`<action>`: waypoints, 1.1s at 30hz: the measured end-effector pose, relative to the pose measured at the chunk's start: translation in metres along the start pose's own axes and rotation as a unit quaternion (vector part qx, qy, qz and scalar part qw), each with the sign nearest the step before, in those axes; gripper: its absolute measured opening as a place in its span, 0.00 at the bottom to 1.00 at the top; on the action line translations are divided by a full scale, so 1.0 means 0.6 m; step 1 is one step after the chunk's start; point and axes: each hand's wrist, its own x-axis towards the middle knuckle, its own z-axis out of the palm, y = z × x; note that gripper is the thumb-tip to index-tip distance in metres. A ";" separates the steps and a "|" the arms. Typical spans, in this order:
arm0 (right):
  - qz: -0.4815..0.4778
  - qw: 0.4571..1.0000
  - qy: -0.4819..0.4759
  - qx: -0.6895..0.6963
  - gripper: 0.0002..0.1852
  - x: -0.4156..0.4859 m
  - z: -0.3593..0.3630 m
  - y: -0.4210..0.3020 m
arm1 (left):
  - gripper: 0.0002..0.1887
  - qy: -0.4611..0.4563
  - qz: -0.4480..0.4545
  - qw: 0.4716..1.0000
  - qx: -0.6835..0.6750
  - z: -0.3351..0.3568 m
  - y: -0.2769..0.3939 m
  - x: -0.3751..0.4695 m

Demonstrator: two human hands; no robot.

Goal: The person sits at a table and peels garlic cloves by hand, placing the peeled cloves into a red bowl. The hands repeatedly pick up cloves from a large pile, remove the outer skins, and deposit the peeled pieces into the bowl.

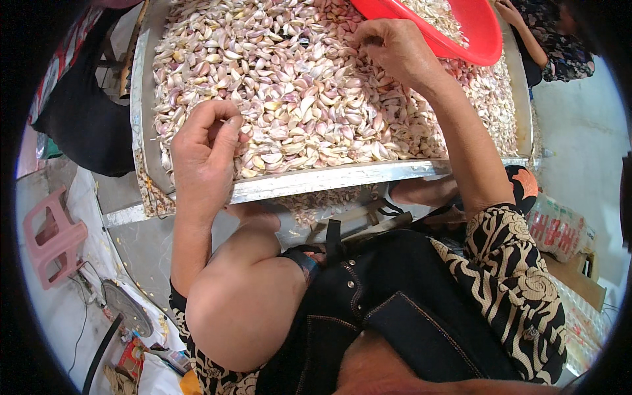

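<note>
Unpeeled garlic cloves (296, 103) lie in a thick layer across a metal-edged work table (335, 180) before me. My left hand (205, 148) hovers over the near left part of the cloves, thumb and forefinger brought together. Whether a clove sits between those fingertips is not plain. Farther out, my right hand (400, 54) bends down over the heap just beside a red plastic basin (481, 34). Its fingertips are partly hidden behind the hand, so anything in them cannot be made out. The basin is tilted and contains pale cloves or skins.
Another person's arm (531, 42) reaches in at the far right corner. Someone in dark clothing (89, 128) is at the left side. A pink plastic stool (54, 242) stands on the left floor; a printed sack (560, 227) lies right. Loose cloves (321, 202) show beneath the table.
</note>
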 end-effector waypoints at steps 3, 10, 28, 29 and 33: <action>0.003 0.998 -0.019 0.060 0.12 -0.014 0.011 0.006 | 0.04 -0.006 -0.001 1.000 0.006 0.004 0.002 0.001; -0.063 0.992 -0.054 -0.098 0.17 -0.007 0.034 0.010 | 0.04 -0.044 0.000 0.999 0.022 -0.001 -0.006 0.004; 0.050 0.742 -0.210 0.634 0.10 -0.031 0.085 -0.154 | 0.09 -0.045 0.048 0.998 -0.006 0.004 0.006 -0.001; 0.043 0.744 -0.208 0.633 0.09 -0.033 0.093 -0.164 | 0.09 -0.043 0.040 0.998 -0.022 0.003 0.004 -0.001; 0.040 0.739 -0.219 0.635 0.08 -0.036 0.099 -0.176 | 0.07 -0.045 0.009 0.998 -0.050 0.000 0.009 -0.004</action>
